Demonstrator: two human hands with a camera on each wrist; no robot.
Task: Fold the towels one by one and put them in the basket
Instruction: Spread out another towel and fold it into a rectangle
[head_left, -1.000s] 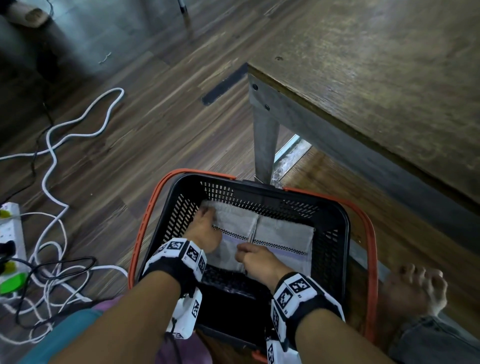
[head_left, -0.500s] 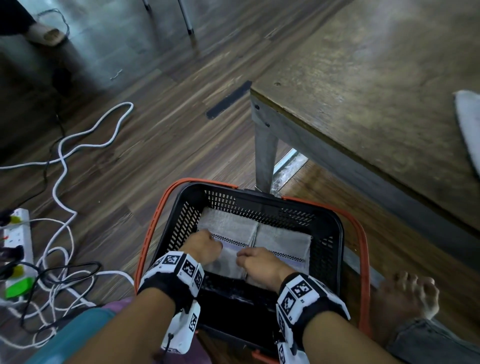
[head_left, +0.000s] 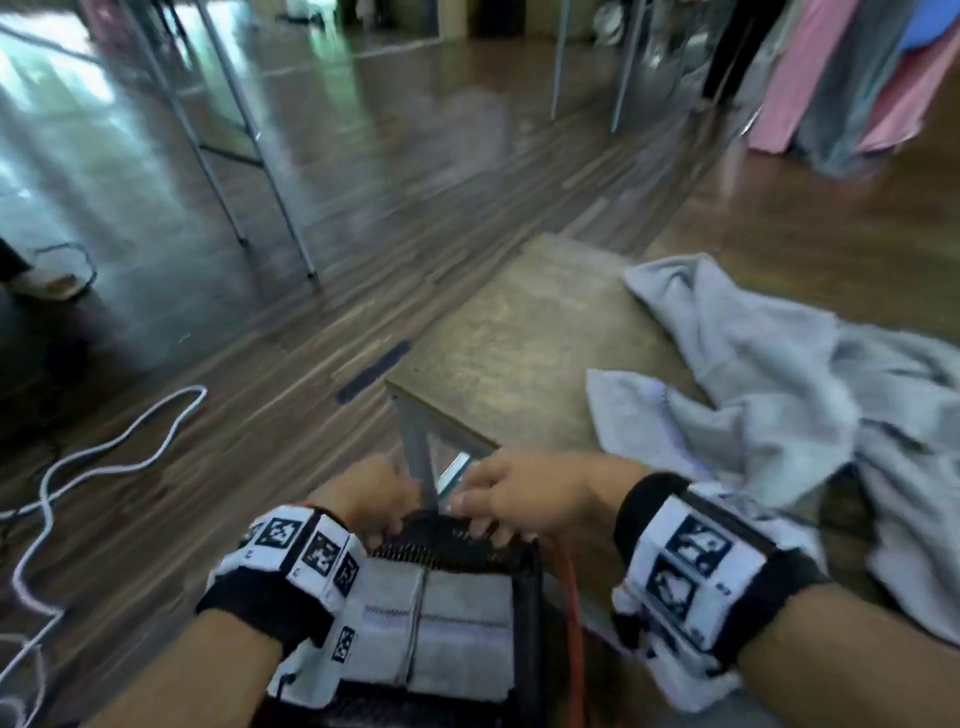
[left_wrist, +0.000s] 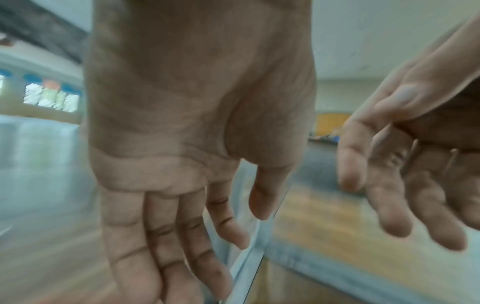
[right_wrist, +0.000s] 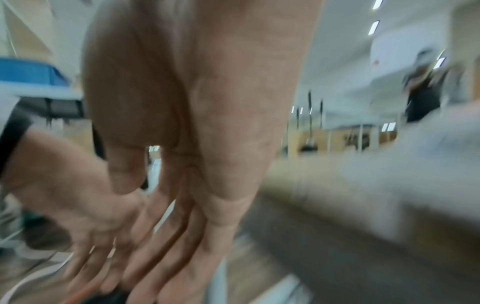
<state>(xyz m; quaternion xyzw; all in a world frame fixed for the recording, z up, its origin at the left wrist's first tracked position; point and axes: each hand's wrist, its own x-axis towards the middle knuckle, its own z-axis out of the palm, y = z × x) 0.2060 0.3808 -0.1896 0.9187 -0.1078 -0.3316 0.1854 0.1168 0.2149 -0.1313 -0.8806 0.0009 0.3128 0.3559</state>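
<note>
Head view: two folded towels (head_left: 431, 631) lie side by side in the black basket (head_left: 524, 597), unfolded towels (head_left: 769, 395) remain on the surface (head_left: 509, 332); left wrist view: my left hand (left_wrist: 182, 127) spread, holding nothing; right wrist view: my right hand (right_wrist: 197, 123) likewise loose, empty.

Two folded towels (head_left: 431, 631), one basket (head_left: 524, 597)

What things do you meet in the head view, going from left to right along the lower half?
white cable → left hand → right hand → unfolded towels on the table
</note>
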